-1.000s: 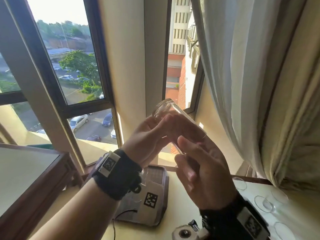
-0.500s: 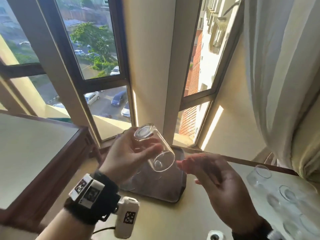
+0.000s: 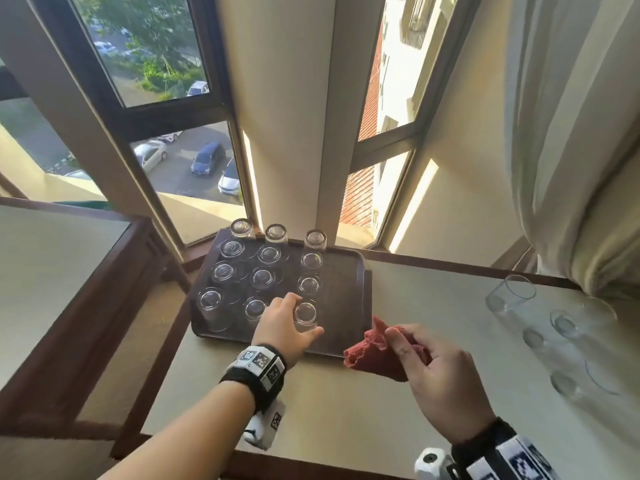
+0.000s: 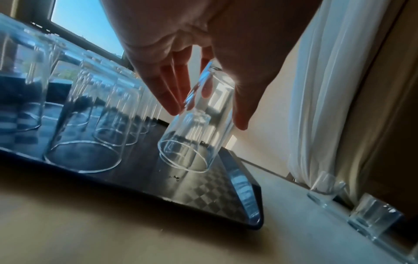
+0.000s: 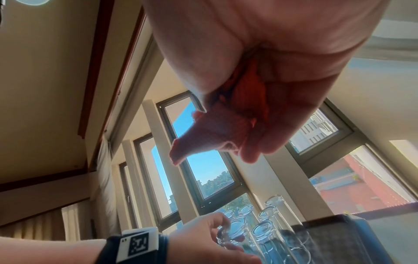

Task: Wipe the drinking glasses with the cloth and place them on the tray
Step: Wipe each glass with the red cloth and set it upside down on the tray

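Note:
My left hand (image 3: 289, 323) grips a clear drinking glass (image 3: 305, 315) upside down at the front of the dark tray (image 3: 346, 299). In the left wrist view the glass (image 4: 199, 128) is tilted, its rim just above or touching the tray (image 4: 226, 189), with fingers (image 4: 167, 96) and thumb around it. Several other glasses (image 3: 263, 278) stand upside down in rows on the tray. My right hand (image 3: 426, 362) holds a bunched red cloth (image 3: 374, 351) just right of the tray's front corner; in the right wrist view the cloth (image 5: 214, 135) is pinched between thumb and fingers.
Several upright glasses (image 3: 512, 296) stand on the table's right side near the curtain (image 3: 571, 133). A wooden-framed side table (image 3: 52, 271) lies to the left. Windows (image 3: 166, 57) rise behind the tray. The cream table (image 3: 346, 410) lies bare in front of the tray.
The glass went from raised in both hands, down to the tray in my left hand alone. My right hand let go of it and now holds the red cloth. The view tilted downward.

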Available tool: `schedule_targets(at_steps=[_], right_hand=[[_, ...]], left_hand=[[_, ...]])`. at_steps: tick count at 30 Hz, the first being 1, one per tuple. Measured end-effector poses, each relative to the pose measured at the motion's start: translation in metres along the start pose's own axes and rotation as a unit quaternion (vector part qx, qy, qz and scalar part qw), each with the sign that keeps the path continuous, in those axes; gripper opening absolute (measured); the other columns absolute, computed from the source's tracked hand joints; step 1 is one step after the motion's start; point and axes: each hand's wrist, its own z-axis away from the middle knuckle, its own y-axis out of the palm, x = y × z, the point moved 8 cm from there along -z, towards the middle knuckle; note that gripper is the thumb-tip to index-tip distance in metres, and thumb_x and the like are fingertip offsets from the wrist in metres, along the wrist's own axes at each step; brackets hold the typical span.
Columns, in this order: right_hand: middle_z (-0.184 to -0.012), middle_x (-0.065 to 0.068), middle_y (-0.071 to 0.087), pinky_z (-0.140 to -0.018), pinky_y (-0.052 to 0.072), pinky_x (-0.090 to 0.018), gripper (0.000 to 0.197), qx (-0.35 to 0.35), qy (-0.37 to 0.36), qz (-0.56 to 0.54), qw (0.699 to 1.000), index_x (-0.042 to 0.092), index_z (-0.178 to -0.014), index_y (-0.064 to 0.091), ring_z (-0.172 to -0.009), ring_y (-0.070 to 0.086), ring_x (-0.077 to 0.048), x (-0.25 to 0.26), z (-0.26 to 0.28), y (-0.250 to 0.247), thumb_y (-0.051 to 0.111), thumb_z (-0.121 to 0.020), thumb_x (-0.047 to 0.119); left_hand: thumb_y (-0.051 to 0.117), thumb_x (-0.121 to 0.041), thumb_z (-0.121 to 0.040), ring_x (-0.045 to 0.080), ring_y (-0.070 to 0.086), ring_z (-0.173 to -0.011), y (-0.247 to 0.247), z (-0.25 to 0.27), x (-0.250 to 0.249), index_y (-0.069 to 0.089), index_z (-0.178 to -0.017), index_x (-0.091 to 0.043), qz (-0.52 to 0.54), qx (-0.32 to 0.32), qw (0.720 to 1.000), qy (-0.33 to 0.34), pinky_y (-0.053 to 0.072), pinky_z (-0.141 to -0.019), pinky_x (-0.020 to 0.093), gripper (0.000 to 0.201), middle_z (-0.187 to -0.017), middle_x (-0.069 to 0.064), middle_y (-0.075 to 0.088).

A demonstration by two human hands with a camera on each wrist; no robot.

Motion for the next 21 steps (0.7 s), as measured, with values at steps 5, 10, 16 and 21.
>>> schedule_targets(at_steps=[5,10,16,21], right_hand=[[-0.08,0.03,0.071,-0.065,0.049,-0.005,0.019,-0.013,0.018,0.012,1.0,0.038,-0.095,0.073,-0.077,0.067,0.009,-0.014,0.006,-0.006,0.055,-0.096,0.045],[-0.089,0.012,0.077,-0.076,0.062,-0.028,0.02,0.018,0.133,-0.12,0.984,0.026,-0.1,0.07,-0.085,0.074,-0.007,-0.039,0.01,-0.007,0.055,-0.096,0.04],[-0.09,-0.007,0.079,-0.051,0.053,-0.025,0.02,-0.018,0.229,-0.266,0.936,0.021,-0.112,0.067,-0.08,0.077,-0.026,-0.054,0.018,-0.024,0.053,-0.101,0.031],[-0.09,-0.033,0.07,-0.038,0.034,-0.026,0.031,-0.051,0.289,-0.395,0.87,0.005,-0.116,0.06,-0.073,0.066,-0.045,-0.08,0.026,-0.044,0.044,-0.107,0.03]], left_hand=[[0.087,-0.045,-0.081,0.022,0.061,-0.116,0.014,-0.01,0.013,0.054,-0.133,-0.022,-0.004,0.0,0.999,-0.035,0.045,-0.099,0.031,0.065,-0.123,-0.001,0.06],[0.087,-0.043,-0.083,0.022,0.062,-0.119,0.024,-0.014,0.018,0.052,-0.138,-0.021,-0.016,0.01,0.998,-0.065,0.045,-0.101,0.031,0.068,-0.131,0.001,0.061],[0.088,-0.047,-0.081,0.026,0.06,-0.125,0.029,-0.014,0.016,0.046,-0.147,-0.02,-0.026,0.024,0.994,-0.101,0.047,-0.107,0.037,0.082,-0.14,0.006,0.056],[0.085,-0.05,-0.083,0.022,0.052,-0.108,-0.002,0.009,-0.044,0.056,-0.134,-0.015,-0.007,-0.118,0.993,-0.007,0.045,-0.1,0.036,0.068,-0.113,0.001,0.052]])
